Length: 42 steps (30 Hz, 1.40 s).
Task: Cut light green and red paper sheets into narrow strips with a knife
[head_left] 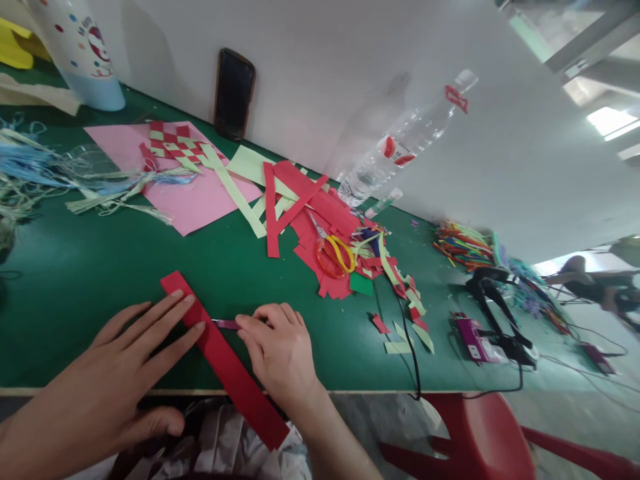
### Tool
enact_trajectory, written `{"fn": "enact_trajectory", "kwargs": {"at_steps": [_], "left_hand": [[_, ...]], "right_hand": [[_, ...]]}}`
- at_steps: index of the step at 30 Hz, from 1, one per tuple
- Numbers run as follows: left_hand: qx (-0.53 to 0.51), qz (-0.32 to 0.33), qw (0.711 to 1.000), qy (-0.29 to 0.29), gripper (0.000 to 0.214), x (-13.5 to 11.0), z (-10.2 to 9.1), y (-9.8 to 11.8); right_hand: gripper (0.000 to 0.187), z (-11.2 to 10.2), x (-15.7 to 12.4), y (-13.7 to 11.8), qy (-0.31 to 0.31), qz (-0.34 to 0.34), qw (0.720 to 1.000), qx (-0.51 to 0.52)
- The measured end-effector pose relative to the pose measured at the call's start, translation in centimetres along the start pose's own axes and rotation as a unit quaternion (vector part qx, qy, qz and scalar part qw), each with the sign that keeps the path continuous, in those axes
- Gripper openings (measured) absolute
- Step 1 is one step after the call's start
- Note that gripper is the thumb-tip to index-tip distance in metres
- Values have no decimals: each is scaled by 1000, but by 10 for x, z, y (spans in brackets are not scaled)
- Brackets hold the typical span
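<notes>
A long red paper strip (225, 363) lies diagonally across the green table's (90, 267) front edge, its lower end hanging past the edge. My left hand (115, 380) lies flat with its fingers stretched out, the fingertips pressing on the strip's upper part. My right hand (277, 350) is closed in a pinch on a small pink-handled tool (226, 324), whose tip touches the strip's right edge. What kind of tool it is stays too small to tell.
Red and pale green paper strips and scraps lie piled mid-table with orange-yellow scissors (334, 253). A pink sheet (175, 173) bears a woven red-green piece. A plastic bottle (400, 143), a phone (233, 93), coloured threads at left, a red chair (475, 433) at lower right.
</notes>
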<state>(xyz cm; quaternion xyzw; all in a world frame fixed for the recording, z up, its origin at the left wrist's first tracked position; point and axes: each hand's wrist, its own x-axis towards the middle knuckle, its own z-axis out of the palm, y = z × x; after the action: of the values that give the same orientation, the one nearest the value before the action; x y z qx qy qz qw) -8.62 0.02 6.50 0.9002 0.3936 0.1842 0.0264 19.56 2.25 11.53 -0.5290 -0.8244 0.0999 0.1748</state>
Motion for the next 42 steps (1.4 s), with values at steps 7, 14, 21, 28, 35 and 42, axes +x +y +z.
{"fn": "enact_trajectory", "kwargs": {"at_steps": [7,14,21,28,35,42], "left_hand": [[-18,-55,998,8,89,2,-2,6],[-25,-50,998,31,90,4,-3,6],[-23,-48,999,12,94,1,-1,3],[-16,-53,998,0,94,1,-1,4],[-15,-52,998,15,96,0,0,5],[-13,-48,999,1,100,0,0,2]], "right_hand": [[14,2,2,-3,11,-5,1000,-4],[13,4,2,-2,35,0,999,-10],[14,7,6,-5,20,-4,1000,-13],[15,7,10,-3,16,0,1000,-21],[15,9,16,-4,17,-3,1000,-20],[16,11,18,-4,29,-18,999,-25]]}}
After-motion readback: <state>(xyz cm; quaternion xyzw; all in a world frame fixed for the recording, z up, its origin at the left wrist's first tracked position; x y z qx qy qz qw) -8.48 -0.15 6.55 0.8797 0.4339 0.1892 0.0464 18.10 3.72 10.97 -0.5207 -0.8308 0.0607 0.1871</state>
